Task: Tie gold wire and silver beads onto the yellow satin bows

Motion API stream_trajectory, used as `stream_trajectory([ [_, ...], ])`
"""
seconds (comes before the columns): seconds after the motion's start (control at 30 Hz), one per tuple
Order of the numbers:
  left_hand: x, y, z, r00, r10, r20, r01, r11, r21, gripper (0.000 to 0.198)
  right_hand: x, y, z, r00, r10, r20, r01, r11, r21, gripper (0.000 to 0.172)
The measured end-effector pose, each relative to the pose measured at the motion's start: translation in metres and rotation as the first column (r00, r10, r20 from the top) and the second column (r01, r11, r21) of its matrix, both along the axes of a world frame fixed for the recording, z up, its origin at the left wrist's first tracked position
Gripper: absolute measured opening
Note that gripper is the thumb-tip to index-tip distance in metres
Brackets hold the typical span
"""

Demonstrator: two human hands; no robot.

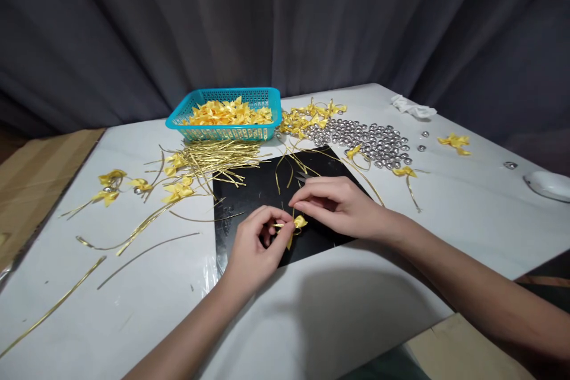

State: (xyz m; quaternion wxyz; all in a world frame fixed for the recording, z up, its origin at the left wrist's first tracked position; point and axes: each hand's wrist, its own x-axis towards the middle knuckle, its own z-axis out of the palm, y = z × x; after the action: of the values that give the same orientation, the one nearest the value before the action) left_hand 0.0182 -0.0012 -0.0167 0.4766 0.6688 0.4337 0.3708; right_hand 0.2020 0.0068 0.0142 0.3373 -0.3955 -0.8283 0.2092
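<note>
Over the black mat (249, 190), the left hand (260, 240) pinches a yellow bow (301, 222), long axis slanting lower-left to upper-right, while the right hand (341, 206) pinches an upright gold cord (293, 212).

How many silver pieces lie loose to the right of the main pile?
3: the back piece, nearer than the white cloth; the middle piece, just in front of it; the far-right piece, near the white object. The yellow flower between could hide others.
</note>
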Motion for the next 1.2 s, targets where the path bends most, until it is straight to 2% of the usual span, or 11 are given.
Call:
stream_trajectory([
  [0.17, 0.0006, -0.0001, 0.0012, 1.000, 0.001, -0.018, 0.000, 0.999, 0.044, 0.010, 0.0000, -0.0005, -0.0008, 1.000, 0.012, 0.022, -0.012, 1.000, -0.006, 0.013],
  [0.47, 0.0014, 0.0013, 0.0034, 0.997, -0.042, -0.071, 0.038, 0.998, -0.055, 0.009, -0.0019, -0.0050, 0.0014, 0.995, 0.021, 0.094, -0.040, 0.977, 0.209, 0.013],
  [0.63, 0.0017, 0.0006, 0.0034, 0.994, -0.045, -0.100, 0.042, 0.999, -0.034, 0.010, 0.0013, -0.0035, -0.0002, 0.996, -0.004, 0.088, -0.020, 0.962, 0.271, 0.012],
  [0.87, 0.0008, 0.0000, 0.0023, 0.990, -0.072, -0.124, 0.065, 0.996, -0.057, 0.011, 0.0020, -0.0012, 0.0042, 0.996, 0.020, 0.087, -0.036, 0.981, 0.191, 0.012],
  [1.2, 0.0018, 0.0023, 0.0053, 0.999, -0.045, -0.031, 0.040, 0.990, -0.137, 0.012, 0.0051, 0.0024, 0.0019, 0.991, -0.076, 0.111, 0.071, 0.996, 0.045, 0.016],
])
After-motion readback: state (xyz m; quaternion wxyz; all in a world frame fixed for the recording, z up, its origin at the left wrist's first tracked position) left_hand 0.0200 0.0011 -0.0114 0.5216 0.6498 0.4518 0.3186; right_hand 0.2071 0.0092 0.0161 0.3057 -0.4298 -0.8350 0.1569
